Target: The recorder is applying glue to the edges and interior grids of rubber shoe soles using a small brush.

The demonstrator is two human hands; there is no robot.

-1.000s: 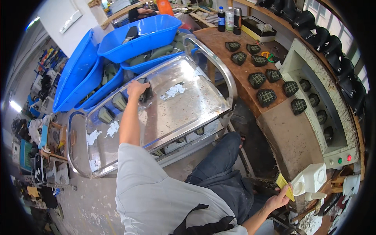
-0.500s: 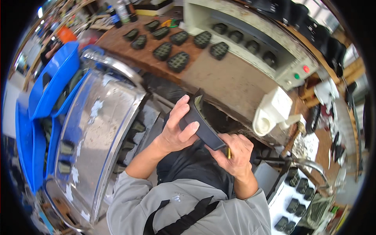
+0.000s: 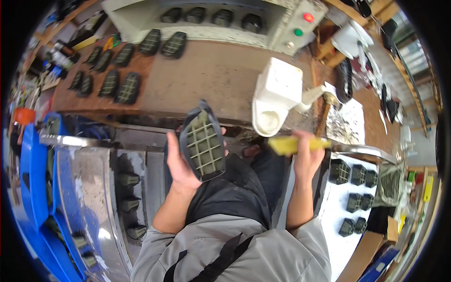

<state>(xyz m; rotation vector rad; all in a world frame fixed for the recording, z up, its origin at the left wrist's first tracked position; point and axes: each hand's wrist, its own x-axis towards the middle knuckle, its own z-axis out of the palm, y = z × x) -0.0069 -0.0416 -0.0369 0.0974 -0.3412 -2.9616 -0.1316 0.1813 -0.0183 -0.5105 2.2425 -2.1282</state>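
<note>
My left hand (image 3: 177,164) cups a dark shoe-heel-like piece (image 3: 203,145) in front of the bench, its fingers wrapped round both edges. The piece's hollow face is turned up and shows a pale green grid of ribs. To the right, my right hand (image 3: 306,157) grips a yellow flat tool (image 3: 282,145), blurred by motion, so its exact kind is unclear. The tool is apart from the piece and just below a white plastic pot (image 3: 277,89) with a round cup at its near end.
Several similar ribbed pieces (image 3: 127,88) lie on the brown bench (image 3: 197,75). An oven-like machine (image 3: 282,28) with lit buttons holds more. Others rest on a white board (image 3: 338,202) at right and a metal-framed rack at left (image 3: 89,183). Blue bins (image 3: 35,174) stand far left.
My right hand has let go of the ribbed piece and moved right with the yellow tool. My left hand has turned the hollow face up. The view has swung to the right.
</note>
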